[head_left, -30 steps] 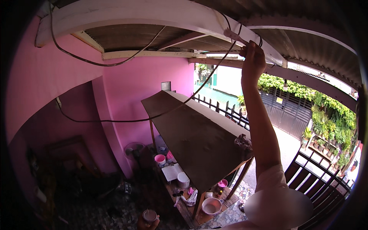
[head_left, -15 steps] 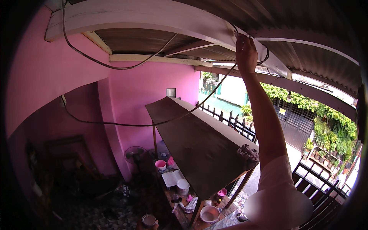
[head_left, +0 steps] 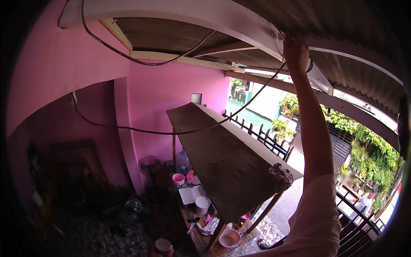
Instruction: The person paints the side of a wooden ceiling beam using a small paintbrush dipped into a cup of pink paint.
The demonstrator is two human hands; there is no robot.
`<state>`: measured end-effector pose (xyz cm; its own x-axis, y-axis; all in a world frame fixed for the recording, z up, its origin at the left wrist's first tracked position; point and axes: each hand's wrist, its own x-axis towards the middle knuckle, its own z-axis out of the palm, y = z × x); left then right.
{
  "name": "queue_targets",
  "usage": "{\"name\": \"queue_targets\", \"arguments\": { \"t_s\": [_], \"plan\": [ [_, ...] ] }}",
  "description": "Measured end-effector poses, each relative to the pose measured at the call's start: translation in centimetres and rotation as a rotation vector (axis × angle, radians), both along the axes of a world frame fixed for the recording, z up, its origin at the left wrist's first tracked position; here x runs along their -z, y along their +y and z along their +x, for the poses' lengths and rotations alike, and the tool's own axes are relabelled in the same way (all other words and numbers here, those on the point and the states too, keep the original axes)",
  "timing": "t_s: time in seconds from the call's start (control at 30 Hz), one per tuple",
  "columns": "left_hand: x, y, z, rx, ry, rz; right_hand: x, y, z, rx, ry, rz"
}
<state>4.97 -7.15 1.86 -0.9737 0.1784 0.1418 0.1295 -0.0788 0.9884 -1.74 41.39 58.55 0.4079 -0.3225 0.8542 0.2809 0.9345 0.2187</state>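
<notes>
Right hand (head_left: 296,53): raised to the white beam (head_left: 205,13), right side; fingers bent, grip and any held object cannot be determined.
Left hand (head_left: 171,249): near edge, wrapped around a cup (head_left: 163,244), left of the roofed stall (head_left: 231,156).
Cable (head_left: 171,133): sagging below the beam.

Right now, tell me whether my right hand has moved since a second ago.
Yes: judged against the white ceiling beam, the right hand has moved upward, toward the beam's upper edge.
</notes>
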Motion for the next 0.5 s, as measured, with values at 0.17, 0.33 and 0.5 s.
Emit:
{"name": "queue_targets", "arguments": {
  "t_s": [0.17,0.33,0.5],
  "plan": [
    [1.4,-0.5,-0.7,-0.011,0.051,-0.102,0.1,-0.3,-1.3,0.017,-0.076,-0.176],
    [1.7,-1.0,-0.8,-0.026,0.108,-0.211,-0.5,-2.0,0.6,-0.033,-0.011,-0.120],
    [3.2,-1.2,-1.2,0.010,0.095,-0.153,-0.3,0.6,-0.1,0.103,-0.063,0.023]
  ]
}}
